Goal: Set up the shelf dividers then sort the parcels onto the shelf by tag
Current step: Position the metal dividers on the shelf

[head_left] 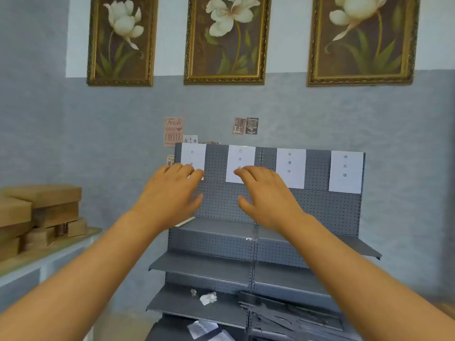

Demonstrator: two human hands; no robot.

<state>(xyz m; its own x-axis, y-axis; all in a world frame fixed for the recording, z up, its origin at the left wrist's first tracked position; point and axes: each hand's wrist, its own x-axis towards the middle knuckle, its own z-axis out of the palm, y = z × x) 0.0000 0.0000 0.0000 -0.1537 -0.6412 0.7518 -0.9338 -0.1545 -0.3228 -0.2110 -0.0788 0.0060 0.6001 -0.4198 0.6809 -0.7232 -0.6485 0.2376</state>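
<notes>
Forearms reach out from the viewpoint toward a grey metal shelving unit [258,242], both hands raised before its pegboard back panel. Left hand [172,190]: fingers spread and relaxed, holding nothing, fingertips in front of the lower edge of the leftmost paper tag [193,156]. Right hand [268,195]: likewise spread and empty, fingertips over the bottom of the second tag [241,158]. Whether either hand actually touches the panel cannot be told. Two further tags, third [290,168] and fourth [346,171], hang on the panel to the right, clear of the hands.

Below the hands, a heap of dark metal strips [290,316], probably the dividers, lies on the lower right shelves, well apart from both hands. Crumpled paper scraps [208,297] lie on a lower shelf to the left of the heap. Cardboard parcels [37,212] are stacked on a side counter [49,247] at far left, also out of reach.

Judged step: dividers not yet fitted; the hands appear to be gauging the bay between the first two tags. To do this well, each divider should be seated upright midway between neighbouring tags, so that every bay sits squarely under its own label. Three framed flower paintings [225,38] hang on the wall behind.
</notes>
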